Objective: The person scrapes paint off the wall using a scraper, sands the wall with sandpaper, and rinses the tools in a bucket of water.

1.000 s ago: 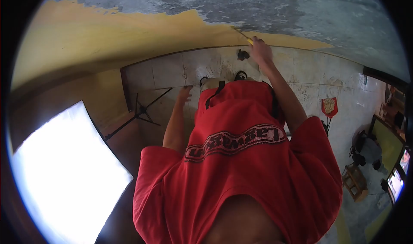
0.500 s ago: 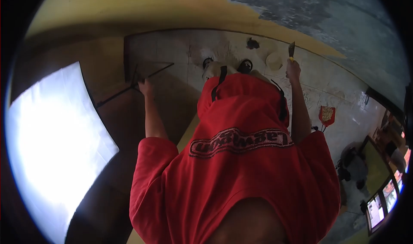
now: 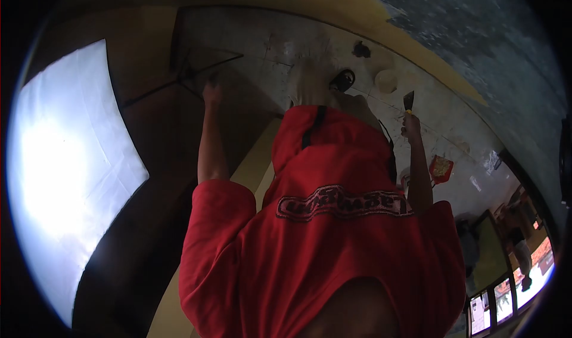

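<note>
My right hand (image 3: 411, 127) is closed round the yellow handle of a scraper (image 3: 409, 101), its dark flat blade pointing away from me above the floor. My left hand (image 3: 211, 93) hangs low beside the dark legs of a tripod stand (image 3: 187, 74). Dim light and blur hide how its fingers lie, and I cannot tell whether they touch a leg.
A bright white light panel (image 3: 71, 177) fills the left. Ahead, the yellow wall (image 3: 333, 16) has a grey patch (image 3: 465, 34). On the dusty tiled floor (image 3: 238, 37) lie a round pale object (image 3: 386, 81), a dark lump (image 3: 361, 49) and a red dustpan (image 3: 441, 169) holding pale debris.
My view has turned, and the light panel sits lower left. My left hand has shifted relative to the tripod legs. One foot is blurred by motion; the scraper stays in my right hand.
</note>
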A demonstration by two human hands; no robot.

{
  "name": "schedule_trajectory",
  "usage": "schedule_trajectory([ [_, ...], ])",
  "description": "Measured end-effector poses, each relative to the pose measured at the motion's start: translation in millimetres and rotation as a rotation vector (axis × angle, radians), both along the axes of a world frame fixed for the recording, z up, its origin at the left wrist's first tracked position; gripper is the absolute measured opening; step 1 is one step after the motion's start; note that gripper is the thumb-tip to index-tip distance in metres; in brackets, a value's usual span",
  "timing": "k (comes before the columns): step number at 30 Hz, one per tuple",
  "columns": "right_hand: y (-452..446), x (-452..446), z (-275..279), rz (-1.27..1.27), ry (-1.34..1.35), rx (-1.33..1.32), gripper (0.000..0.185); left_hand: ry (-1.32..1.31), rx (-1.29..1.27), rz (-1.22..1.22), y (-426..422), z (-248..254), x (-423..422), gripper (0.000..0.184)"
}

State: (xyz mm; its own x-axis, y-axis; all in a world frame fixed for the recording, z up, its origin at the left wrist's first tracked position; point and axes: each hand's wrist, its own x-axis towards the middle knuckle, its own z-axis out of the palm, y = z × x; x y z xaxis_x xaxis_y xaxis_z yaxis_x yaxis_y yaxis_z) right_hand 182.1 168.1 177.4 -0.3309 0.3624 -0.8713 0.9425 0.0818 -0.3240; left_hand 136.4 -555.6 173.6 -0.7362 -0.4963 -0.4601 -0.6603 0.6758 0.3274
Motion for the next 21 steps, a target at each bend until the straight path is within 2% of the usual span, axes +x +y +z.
schedule_trajectory([
  [1, 0, 2, 2, -0.018, 0.008, 0.005, 0.027, -0.064, 0.019, -0.059, 4, -12, 12, 0.066],
  [3, -5, 8, 10, -0.008, 0.014, -0.017, 0.027, -0.189, 0.305, 0.075, 16, -29, 39, 0.060],
  [5, -15, 15, 17, -0.020, 0.016, -0.014, 0.027, -0.119, 0.345, 0.416, 39, -29, 53, 0.051],
  [6, -22, 13, 18, 0.026, 0.006, -0.035, 0.027, -0.115, 0.350, 0.417, 25, -50, 57, 0.051],
  [8, -33, 7, 17, 0.090, -0.002, -0.058, 0.028, -0.449, -0.212, -0.351, -19, -88, 75, 0.050],
  [9, -38, 1, 15, 0.141, -0.001, -0.078, 0.028, -0.444, -0.211, -0.354, -10, -68, 68, 0.050],
  [11, -55, -15, 21, 0.186, 0.020, -0.022, 0.028, 0.018, -0.124, -0.003, 29, 0, 30, 0.050],
  [12, -65, -25, 30, 0.151, 0.037, -0.054, 0.028, 0.024, -0.114, -0.014, 31, 3, 14, 0.050],
  [14, -84, -50, 49, 0.112, 0.059, -0.081, 0.028, 0.272, 0.025, 0.185, 25, -3, -21, 0.053],
  [17, -116, -96, 74, 0.038, 0.121, -0.194, 0.028, 0.358, -0.007, 0.048, 21, -19, -84, 0.052],
  [19, -131, -114, 89, 0.046, 0.200, -0.362, 0.029, 0.032, 0.239, 0.055, 36, -15, -143, 0.048],
  [20, -140, -123, 95, 0.024, 0.206, -0.350, 0.029, 0.027, 0.324, -0.326, 45, -18, -161, 0.043],
  [21, -154, -128, 102, -0.152, 0.222, -0.561, 0.027, 0.016, 0.405, -0.700, 48, -33, -170, 0.040],
])
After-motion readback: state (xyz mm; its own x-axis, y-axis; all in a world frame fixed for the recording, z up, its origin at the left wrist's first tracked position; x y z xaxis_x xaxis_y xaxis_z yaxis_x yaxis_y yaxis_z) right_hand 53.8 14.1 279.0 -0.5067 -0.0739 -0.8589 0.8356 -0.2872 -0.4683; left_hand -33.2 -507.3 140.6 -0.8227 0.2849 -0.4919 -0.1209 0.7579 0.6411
